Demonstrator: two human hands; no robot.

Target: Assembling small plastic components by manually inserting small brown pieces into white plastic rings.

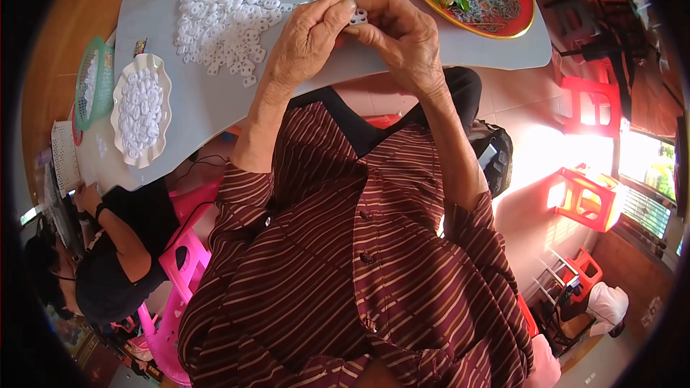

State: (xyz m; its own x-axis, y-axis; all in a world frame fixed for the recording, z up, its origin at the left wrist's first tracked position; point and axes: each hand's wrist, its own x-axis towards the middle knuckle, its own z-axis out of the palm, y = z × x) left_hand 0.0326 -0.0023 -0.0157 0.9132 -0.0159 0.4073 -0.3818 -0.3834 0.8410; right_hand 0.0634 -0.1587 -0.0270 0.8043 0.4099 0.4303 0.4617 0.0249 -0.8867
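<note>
Both of my hands meet above the front edge of the grey table (pixel 223 97). My left hand (pixel 310 37) is closed, thumb against its bent fingers, at a small white plastic piece with holes (pixel 358 17). From the other side my right hand (pixel 408 37) pinches the same piece between thumb and forefinger. Fingers cover part of the piece. Beyond my left hand spreads a large heap of similar white plastic pieces (pixel 215 7). A red and yellow round tray (pixel 530 7) holds many thin grey metal-looking parts and stands beyond my right hand.
On the left, a white wavy-edged dish (pixel 164 93) is full of white pieces, beside a green basket (pixel 102 93). A person in black (pixel 118 273) sits near a pink chair (pixel 183 266). Red stools (pixel 586 197) stand on the floor at the right.
</note>
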